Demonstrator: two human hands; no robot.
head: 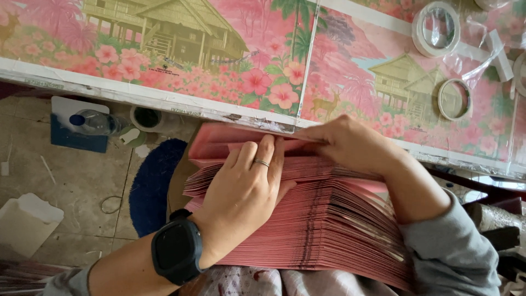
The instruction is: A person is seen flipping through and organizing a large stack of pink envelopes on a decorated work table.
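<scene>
A thick stack of pink paper sheets point(329, 225) rests on my lap against the table's edge. My left hand point(244, 194), with a ring and a black wristwatch, lies flat on top of the stack, fingers pressing the upper sheets. My right hand point(350, 143) reaches in from the right and pinches the top pink sheet point(219, 143) at its far edge, next to the table edge.
The table point(164, 98) has a pink flowered cover with houses. Two tape rolls point(436, 27) point(454, 99) and clear plastic lie at its right. On the floor at left are a water bottle point(96, 121), a blue mat point(153, 186) and a white envelope point(24, 222).
</scene>
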